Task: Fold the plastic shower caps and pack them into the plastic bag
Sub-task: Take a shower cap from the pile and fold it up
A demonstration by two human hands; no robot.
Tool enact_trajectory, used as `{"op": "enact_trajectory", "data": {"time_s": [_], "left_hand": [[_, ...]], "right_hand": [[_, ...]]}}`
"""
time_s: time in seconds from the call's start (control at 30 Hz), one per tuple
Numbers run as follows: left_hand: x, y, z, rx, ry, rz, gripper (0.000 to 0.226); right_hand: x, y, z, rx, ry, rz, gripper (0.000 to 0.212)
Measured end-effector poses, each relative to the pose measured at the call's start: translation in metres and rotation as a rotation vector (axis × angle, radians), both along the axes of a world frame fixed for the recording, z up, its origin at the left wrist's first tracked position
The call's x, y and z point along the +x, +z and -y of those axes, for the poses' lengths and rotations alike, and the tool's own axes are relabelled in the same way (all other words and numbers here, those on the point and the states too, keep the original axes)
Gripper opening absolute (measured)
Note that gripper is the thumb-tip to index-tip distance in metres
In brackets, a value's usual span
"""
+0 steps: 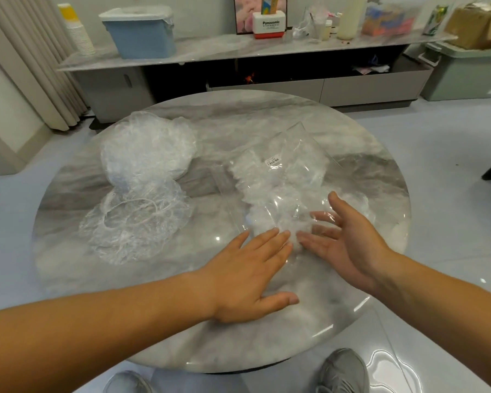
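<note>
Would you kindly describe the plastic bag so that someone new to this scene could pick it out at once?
Start at the round marble table. On its right half, where the left hand and right hand meet, lies the clear plastic bag, stuffed with caps. Unlike the loose shower caps heaped on the left, it has straight edges and a small white label.

Both hands reach forward, fingers straight, fingertips nearly meeting.

The left hand [250,276] lies palm down, fingers spread and flat, thumb stretched out toward the body. The right hand [349,239] is turned palm inward on its edge, fingers extended leftward toward the left fingertips, thumb raised. Both forearms are bare, angling in from each side.
</note>
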State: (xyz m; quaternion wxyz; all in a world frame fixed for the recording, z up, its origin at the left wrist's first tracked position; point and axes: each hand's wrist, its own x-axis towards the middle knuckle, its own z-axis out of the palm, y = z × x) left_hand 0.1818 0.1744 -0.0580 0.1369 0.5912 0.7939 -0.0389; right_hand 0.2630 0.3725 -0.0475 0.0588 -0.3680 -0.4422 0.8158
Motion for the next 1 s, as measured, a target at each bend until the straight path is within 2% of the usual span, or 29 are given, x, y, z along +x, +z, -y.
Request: {"op": "enact_trajectory", "data": {"time_s": [0.1,0.17,0.3,0.4,0.53,0.7,0.87,1.0], "left_hand": [[0.001,0.001,-0.001,-0.004,0.001,0.045,0.088],[0.001,0.001,0.000,-0.005,-0.001,0.058,0.088],[0.002,0.001,0.000,0.026,-0.007,0.052,0.089],[0.004,0.003,-0.002,0.044,-0.001,0.076,0.089],[0.004,0.005,-0.001,0.053,0.005,0.087,0.090],[0.002,0.006,-0.002,0.076,-0.002,0.073,0.090],[-0.001,0.004,-0.001,0.042,0.005,0.099,0.086],[-0.003,0.004,0.001,0.001,0.006,0.147,0.078]], "right_hand": [[0.010,0.002,0.003,0.134,-0.028,0.078,0.049],[0.017,0.003,0.005,0.155,-0.018,0.127,0.048],[0.021,0.004,0.012,0.029,0.161,0.166,0.066],[0.014,0.003,0.018,-0.111,0.234,0.119,0.078],[-0.003,0.003,0.021,-0.234,0.209,-0.013,0.086],[-0.020,0.004,0.019,-0.311,0.026,-0.095,0.087],[-0.015,0.004,0.015,-0.257,0.082,-0.107,0.085],[0.007,0.004,0.013,-0.100,0.055,-0.030,0.077]]}}
